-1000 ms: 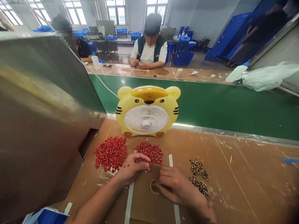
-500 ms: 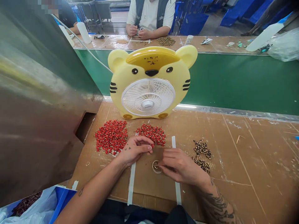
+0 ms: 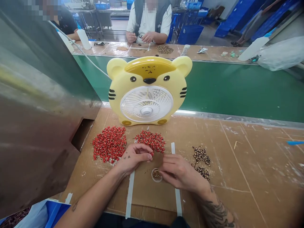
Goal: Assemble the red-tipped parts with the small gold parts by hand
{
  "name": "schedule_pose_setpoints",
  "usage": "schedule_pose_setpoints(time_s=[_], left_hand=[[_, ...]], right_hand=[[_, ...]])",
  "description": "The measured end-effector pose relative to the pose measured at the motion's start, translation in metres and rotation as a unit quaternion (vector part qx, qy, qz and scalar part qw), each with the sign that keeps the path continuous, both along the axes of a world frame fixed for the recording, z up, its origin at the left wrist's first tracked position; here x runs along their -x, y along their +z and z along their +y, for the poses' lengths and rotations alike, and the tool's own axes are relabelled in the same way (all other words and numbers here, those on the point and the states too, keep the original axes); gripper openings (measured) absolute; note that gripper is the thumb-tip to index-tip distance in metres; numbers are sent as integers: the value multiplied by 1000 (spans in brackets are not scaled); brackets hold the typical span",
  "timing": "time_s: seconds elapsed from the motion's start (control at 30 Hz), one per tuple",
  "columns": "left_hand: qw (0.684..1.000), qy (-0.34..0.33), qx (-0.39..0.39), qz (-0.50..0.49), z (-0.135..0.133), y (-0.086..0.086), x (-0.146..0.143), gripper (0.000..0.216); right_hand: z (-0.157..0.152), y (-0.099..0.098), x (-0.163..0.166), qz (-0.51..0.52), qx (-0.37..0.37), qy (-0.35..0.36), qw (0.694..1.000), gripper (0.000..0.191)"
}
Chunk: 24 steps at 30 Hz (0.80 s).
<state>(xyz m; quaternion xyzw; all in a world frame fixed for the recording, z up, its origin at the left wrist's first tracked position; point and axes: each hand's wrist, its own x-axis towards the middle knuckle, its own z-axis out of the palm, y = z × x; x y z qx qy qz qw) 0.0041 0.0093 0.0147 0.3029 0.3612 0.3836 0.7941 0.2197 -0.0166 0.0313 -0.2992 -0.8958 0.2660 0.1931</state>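
My left hand [image 3: 133,157] rests on the cardboard with its fingers curled, the fingertips pinched at a red piece on the near edge of the smaller red pile [image 3: 150,140]. A larger red pile [image 3: 109,147] lies just left of it. My right hand [image 3: 179,172] is curled with its fingers together beside a small round clear dish [image 3: 156,175] that holds tiny brown bits; whether it holds anything is hidden. Dark speckled pieces [image 3: 201,162] lie to the right of that hand.
A yellow tiger-shaped desk fan [image 3: 148,90] stands behind the piles. A large metal housing [image 3: 35,107] walls off the left. A green conveyor belt [image 3: 237,90] runs behind the fan, with another person seated beyond it. A blue bin [image 3: 53,213] sits at the lower left.
The view tilted down and then settled, so the fan and piles shifted in the frame. Both hands stay in the same place by the dish and the red pile.
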Motion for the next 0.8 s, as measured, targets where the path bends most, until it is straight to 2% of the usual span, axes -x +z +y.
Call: schedule_pose_setpoints(time_s=[0.23,0.33,0.43,0.57,0.67,0.8], left_hand=[[1000,-23,-17,10,1,-3,-1,18],[999,-32,-20,28,0,-1,-1,18],[997,-39,-24,57,0,0,0,17],[994,-49,-18,94,-2,1,-1,15],[990,-63,-17,123,-3,2,-2,14],[986,-70,-36,148,-5,0,-2,15]], right_hand=[[0,0,2,17,18,1,1000,23],[0,3,0,55,42,9,998,20],[-1,6,-6,126,44,-51,990,16],[-3,8,-14,234,41,-169,957,13],[-4,5,-14,266,43,-193,944,12],[-4,2,-12,250,39,-201,946,10]])
